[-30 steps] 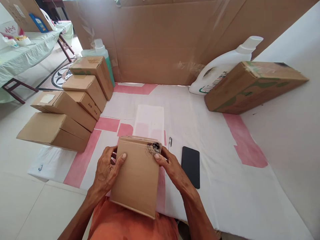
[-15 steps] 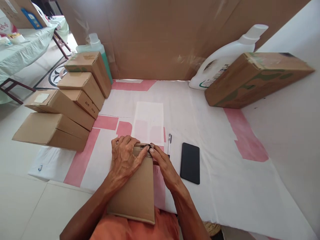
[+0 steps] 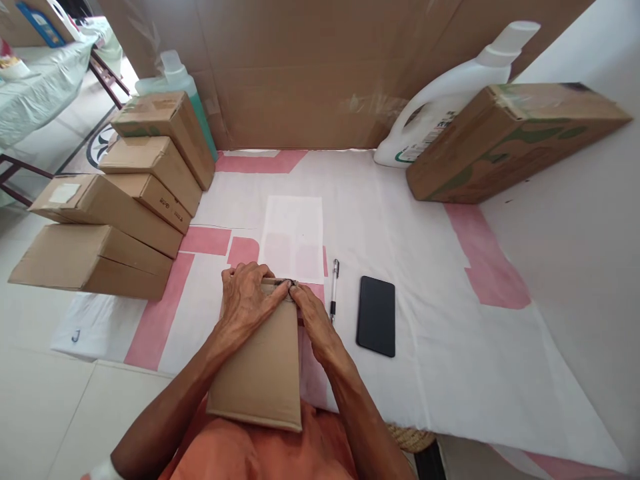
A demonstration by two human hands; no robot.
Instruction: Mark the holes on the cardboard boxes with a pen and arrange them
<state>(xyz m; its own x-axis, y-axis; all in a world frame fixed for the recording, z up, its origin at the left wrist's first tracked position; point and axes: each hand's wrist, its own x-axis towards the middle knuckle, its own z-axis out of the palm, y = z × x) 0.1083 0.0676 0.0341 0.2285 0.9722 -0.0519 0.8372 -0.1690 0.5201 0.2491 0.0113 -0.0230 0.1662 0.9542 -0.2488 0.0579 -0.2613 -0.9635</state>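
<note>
- A flat cardboard box [image 3: 260,363] is held at the near edge of the white-and-pink sheet [image 3: 430,267], its near end resting against the orange-clad lap and its far end tipped onto the sheet.
- The left hand [image 3: 247,303] is laid over the far left corner of the box, fingers curled over the top edge and clasping it.
- The right hand [image 3: 315,320] is pressed to the far right corner, fingertips pinching the same edge; the two hands meet there.
- The box is judged light and stiff, its plain board offering good friction; the edges and corners are the surest places to be gripped, while the broad face could dent under pressure.
- A pen [image 3: 333,290] and a dark phone [image 3: 376,315] lie just beside the right hand.
- Closed cartons [image 3: 120,220] are stacked along the left edge.
- A larger carton [image 3: 505,143] and a white jug [image 3: 450,100] stand at the far right corner.
</note>
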